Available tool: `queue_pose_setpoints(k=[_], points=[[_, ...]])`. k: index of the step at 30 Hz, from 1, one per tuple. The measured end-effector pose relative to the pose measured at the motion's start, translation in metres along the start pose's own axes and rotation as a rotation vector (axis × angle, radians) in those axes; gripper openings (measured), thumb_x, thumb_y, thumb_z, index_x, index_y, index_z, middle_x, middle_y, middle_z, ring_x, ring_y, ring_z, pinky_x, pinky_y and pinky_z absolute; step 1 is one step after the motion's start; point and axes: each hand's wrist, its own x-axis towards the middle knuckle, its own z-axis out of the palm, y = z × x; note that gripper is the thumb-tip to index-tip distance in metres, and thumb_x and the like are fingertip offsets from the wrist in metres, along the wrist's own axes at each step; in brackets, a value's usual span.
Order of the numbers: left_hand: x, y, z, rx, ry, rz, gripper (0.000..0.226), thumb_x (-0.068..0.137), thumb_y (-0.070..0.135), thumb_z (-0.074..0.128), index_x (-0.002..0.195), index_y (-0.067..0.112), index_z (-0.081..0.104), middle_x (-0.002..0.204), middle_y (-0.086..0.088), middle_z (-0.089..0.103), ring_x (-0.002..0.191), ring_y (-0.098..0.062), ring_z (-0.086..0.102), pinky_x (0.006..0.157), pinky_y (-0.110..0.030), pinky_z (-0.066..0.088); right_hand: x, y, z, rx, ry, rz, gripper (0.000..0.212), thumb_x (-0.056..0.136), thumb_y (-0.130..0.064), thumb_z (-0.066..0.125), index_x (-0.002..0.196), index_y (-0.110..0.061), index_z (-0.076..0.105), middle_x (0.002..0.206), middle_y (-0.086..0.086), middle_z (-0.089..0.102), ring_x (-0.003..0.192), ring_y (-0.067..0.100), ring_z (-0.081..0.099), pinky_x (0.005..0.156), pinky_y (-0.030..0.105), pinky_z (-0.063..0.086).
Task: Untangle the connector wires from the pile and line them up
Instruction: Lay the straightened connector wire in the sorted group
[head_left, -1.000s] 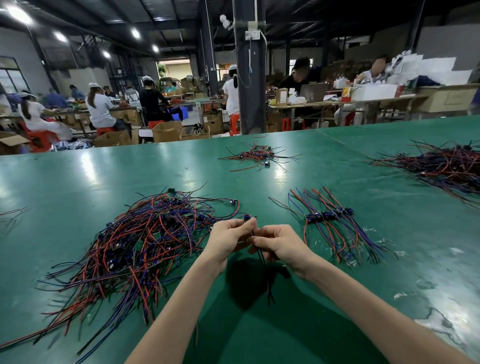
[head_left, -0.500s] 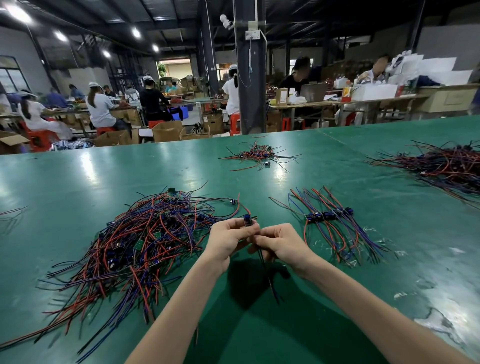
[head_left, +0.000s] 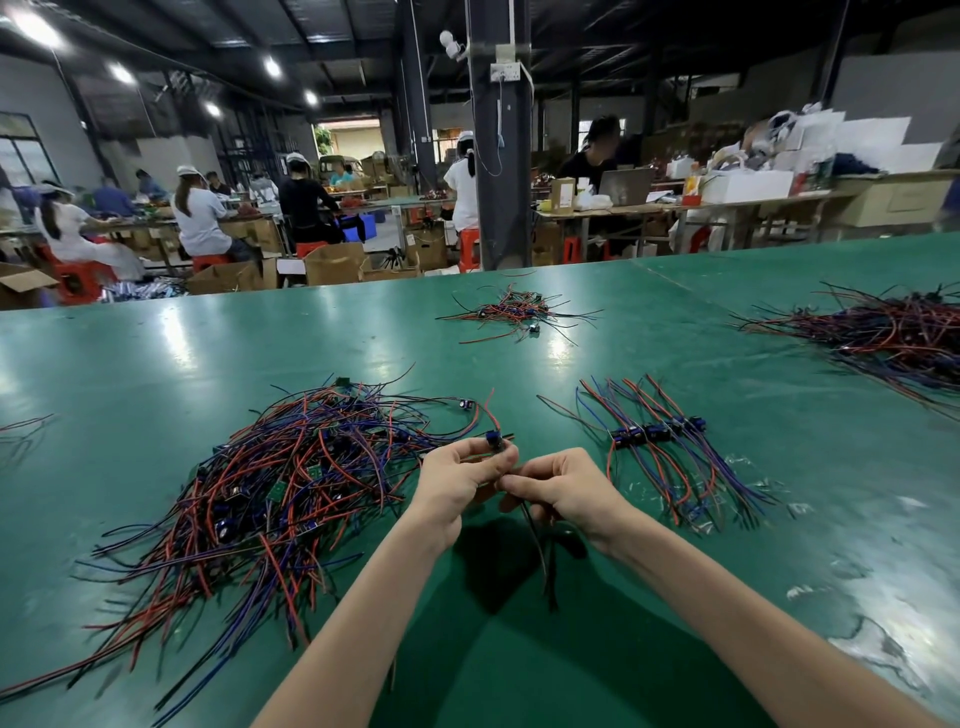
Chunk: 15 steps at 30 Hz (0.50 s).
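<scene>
Left hand (head_left: 460, 478) pinches a blue connector (head_left: 493, 440); right hand (head_left: 566, 486) pinches its wires (head_left: 537, 545), which hang down. The pile (head_left: 291, 483) lies left and the row (head_left: 657, 434) right. Two heaps (head_left: 514, 312) lie far on the green table (head_left: 156, 364), with a pillar (head_left: 498, 182) and workers (head_left: 200, 218) beyond.

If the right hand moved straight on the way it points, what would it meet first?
Probably the left hand, close beside the right hand on the same wire; beyond lies the tangled pile.

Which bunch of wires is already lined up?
The bunch beside the right hand: wires side by side, connectors in a row. The other piles are tangled.
</scene>
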Motion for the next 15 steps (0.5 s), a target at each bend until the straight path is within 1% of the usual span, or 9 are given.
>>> queue_pose_setpoints(k=[2,5,6,9,12,15], points=[[-0.0004,0.0011,-0.0007,-0.013,-0.007,-0.029,0.01,0.073,0.005,0.073,0.079,0.009,0.067,0.068,-0.004,0.071,0.058,-0.013,0.067,0.052,-0.023,0.054,0.0,0.0003,0.0003,0.016,0.001,0.006,0.012,0.086,-0.005,0.065,0.076,-0.005,0.07,0.054,-0.004,0.066,0.033,0.001,0.04,0.035,0.012,0.028],[-0.0005,0.0018,0.0,-0.007,-0.001,-0.034,0.012,0.07,0.007,0.075,0.078,0.01,0.067,0.067,-0.004,0.071,0.056,-0.013,0.065,0.053,-0.022,0.055,0.0003,0.0008,0.0005,0.048,0.008,0.035,0.014,0.087,-0.007,0.064,0.083,0.005,0.07,0.053,-0.002,0.065,0.031,0.003,0.039,0.033,0.014,0.026],[-0.0005,0.002,0.0008,-0.014,0.004,-0.029,0.011,0.07,0.006,0.075,0.078,0.009,0.068,0.066,-0.004,0.07,0.056,-0.013,0.065,0.054,-0.022,0.055,0.0007,0.001,0.0001,0.064,0.007,0.05,0.016,0.087,-0.008,0.064,0.081,0.005,0.07,0.051,-0.001,0.064,0.03,0.004,0.037,0.033,0.013,0.025],[0.0003,0.0019,0.0025,-0.022,0.037,0.012,0.008,0.073,0.002,0.074,0.074,0.008,0.068,0.063,-0.002,0.068,0.052,-0.012,0.062,0.056,-0.021,0.054,0.0015,0.0016,-0.0005,0.094,0.013,0.091,0.022,0.088,-0.014,0.064,0.069,-0.002,0.069,0.044,0.003,0.058,0.027,0.005,0.032,0.033,0.012,0.021],[0.0011,0.0018,0.0034,0.002,0.078,0.063,0.009,0.075,-0.003,0.072,0.074,0.005,0.068,0.062,-0.001,0.068,0.056,-0.013,0.059,0.056,-0.019,0.054,0.0034,0.0008,-0.0004,0.131,0.008,0.105,0.017,0.087,-0.01,0.064,0.072,-0.003,0.068,0.051,0.002,0.064,0.028,0.003,0.036,0.032,0.011,0.024],[0.0014,0.0042,0.0018,0.005,0.148,0.109,0.01,0.075,-0.004,0.072,0.073,0.005,0.068,0.062,0.0,0.066,0.063,-0.014,0.056,0.063,-0.023,0.051,0.0028,0.0006,0.002,0.123,-0.04,0.122,0.011,0.086,-0.003,0.063,0.077,-0.003,0.069,0.063,0.005,0.069,0.031,0.004,0.041,0.033,0.012,0.027]])
